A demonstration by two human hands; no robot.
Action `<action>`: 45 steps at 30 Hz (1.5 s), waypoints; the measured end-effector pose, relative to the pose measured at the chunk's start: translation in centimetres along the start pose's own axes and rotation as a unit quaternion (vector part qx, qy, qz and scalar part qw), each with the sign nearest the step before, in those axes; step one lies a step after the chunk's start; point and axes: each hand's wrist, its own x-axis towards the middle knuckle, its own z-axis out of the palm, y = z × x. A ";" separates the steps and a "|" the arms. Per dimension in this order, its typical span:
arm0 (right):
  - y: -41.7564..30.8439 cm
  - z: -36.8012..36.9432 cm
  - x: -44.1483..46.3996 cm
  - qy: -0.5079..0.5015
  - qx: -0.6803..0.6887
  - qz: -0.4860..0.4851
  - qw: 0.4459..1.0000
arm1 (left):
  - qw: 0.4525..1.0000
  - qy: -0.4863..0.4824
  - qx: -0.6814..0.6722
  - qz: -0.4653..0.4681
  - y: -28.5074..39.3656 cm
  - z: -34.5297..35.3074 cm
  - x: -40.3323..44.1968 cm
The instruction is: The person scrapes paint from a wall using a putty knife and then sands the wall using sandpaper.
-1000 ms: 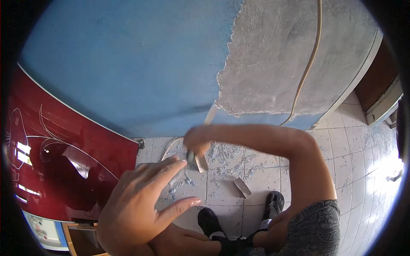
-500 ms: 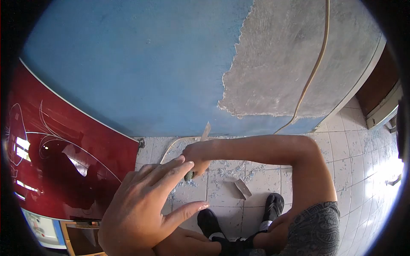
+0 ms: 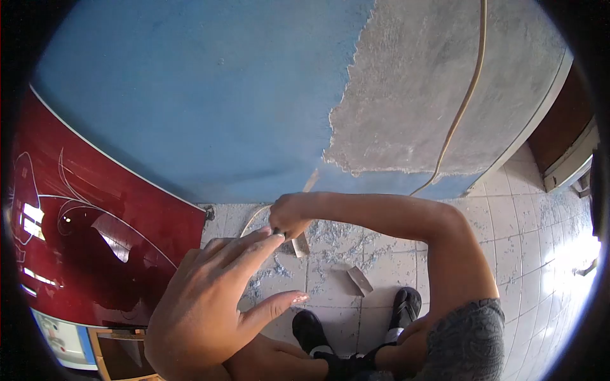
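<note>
Red and glossy, with pale curling lines across it, a panel (image 3: 152, 219) stood at the far left, a wooden-framed piece (image 3: 95, 349) below its lower edge. Next came the left hand (image 3: 206, 298), large and near the lens, open with its fingers stretched forward and the thumb well apart; its fingertips overlapped the right hand (image 3: 291, 213) in view, and whether they touched could not be told. That right hand was closed around a scraper (image 3: 311, 181), its blade slanting up toward the blue paint (image 3: 210, 108) of the wall — just below the ragged edge of a grey patch (image 3: 419, 95) — though contact with the paint was unclear. Beneath the fist lay a metal strip (image 3: 301, 246), partly hidden, among bluish flakes (image 3: 333, 235) scattered over the pale floor tiles (image 3: 391, 270). Farther right, a bent thin piece (image 3: 359, 280) lay on the tiles between and ahead of two dark shoes (image 3: 310, 330). Over the grey patch ran a beige cable (image 3: 467, 101), and at the right edge stood a dark brown surface (image 3: 560, 124).
</note>
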 end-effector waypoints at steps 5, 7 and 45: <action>0.3 -0.9 -0.9 -0.007 0.015 -0.009 1.000 | 1.000 -0.005 0.001 0.011 0.1 -0.2 -0.1; 1.5 -1.0 -0.6 -0.045 0.011 0.031 0.998 | 1.000 -0.002 -0.007 0.003 -0.4 0.0 -0.3; -0.3 0.9 1.0 -0.015 -0.036 -0.023 0.999 | 1.000 0.006 -0.006 -0.001 -0.5 -0.4 -1.0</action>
